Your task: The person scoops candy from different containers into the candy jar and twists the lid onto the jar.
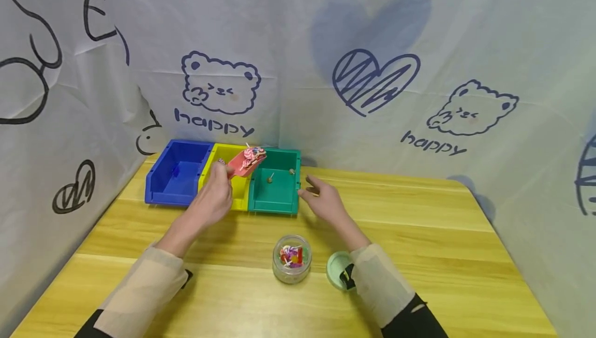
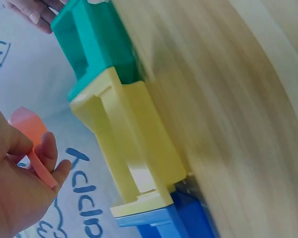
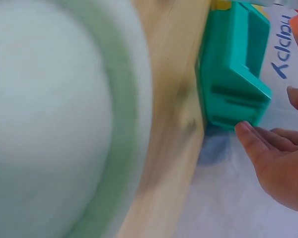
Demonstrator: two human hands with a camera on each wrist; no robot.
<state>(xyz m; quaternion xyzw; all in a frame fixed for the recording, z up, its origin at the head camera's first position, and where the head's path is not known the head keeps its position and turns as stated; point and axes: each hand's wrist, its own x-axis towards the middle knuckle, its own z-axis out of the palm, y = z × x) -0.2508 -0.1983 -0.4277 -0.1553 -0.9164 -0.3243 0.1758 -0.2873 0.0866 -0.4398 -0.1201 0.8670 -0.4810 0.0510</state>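
My left hand (image 1: 217, 193) grips the handle of a pink scoop (image 1: 238, 164), which carries a heap of small swirl lollipops (image 1: 253, 155). The scoop is over the yellow bin (image 1: 240, 201), tilted toward the green bin (image 1: 274, 205). In the left wrist view, thumb and fingers pinch the scoop handle (image 2: 42, 171). My right hand (image 1: 327, 202) is at the green bin's right side, fingers extended. In the right wrist view its fingertips (image 3: 244, 127) appear to touch the bin's wall. A few small candies (image 1: 270, 178) lie inside the green bin.
A blue bin (image 1: 173, 193) with a small dark blue piece inside joins the yellow one on the left. Nearer me stand an open clear jar (image 1: 292, 274) of colourful candies and a pale green lid (image 1: 333, 265), by my right sleeve. White printed cloth (image 1: 298, 94) hangs behind the table.
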